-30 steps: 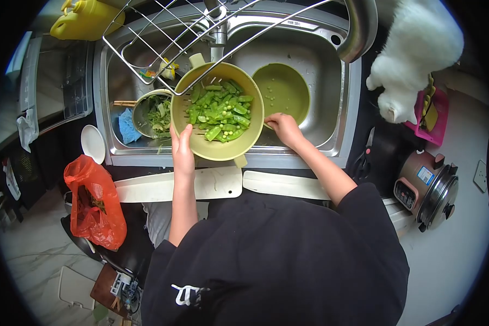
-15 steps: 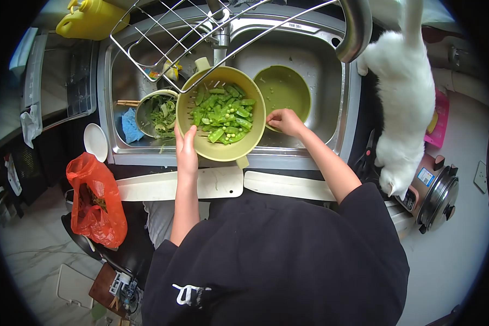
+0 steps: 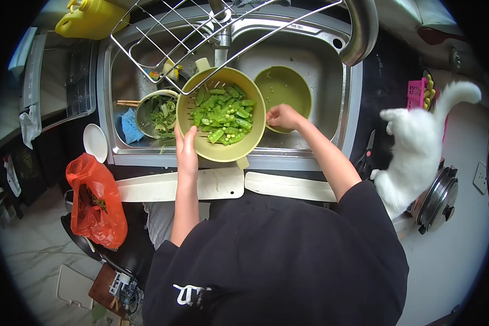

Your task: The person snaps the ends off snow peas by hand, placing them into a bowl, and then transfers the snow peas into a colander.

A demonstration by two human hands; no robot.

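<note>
My left hand (image 3: 187, 155) is closed on the near-left rim of a light green colander (image 3: 217, 150), thumb over the edge. Cut green pea pods and loose peas (image 3: 225, 114) lie inside it. The colander is held over the divider between the two sink basins. My right hand (image 3: 284, 117) hovers at the near-left edge of a green bowl (image 3: 288, 89) in the right basin. Its fingertips are pinched together close to the colander's right side; whatever they hold is too small or hidden to make out. A little water and several peas appear in the bowl.
A wire rack (image 3: 174, 41) and the faucet (image 3: 221, 38) overhang the sink (image 3: 326, 108). Leafy scraps fill a pot (image 3: 145, 117) at left. On the right counter, a white cat (image 3: 413, 157) stands near scissors (image 3: 368, 153). A red plastic bag (image 3: 98, 201) sits at lower left.
The white cat has turned around and shifted rightward, its tail now at the upper right. My right hand has barely moved; the left hand and colander stay put.
</note>
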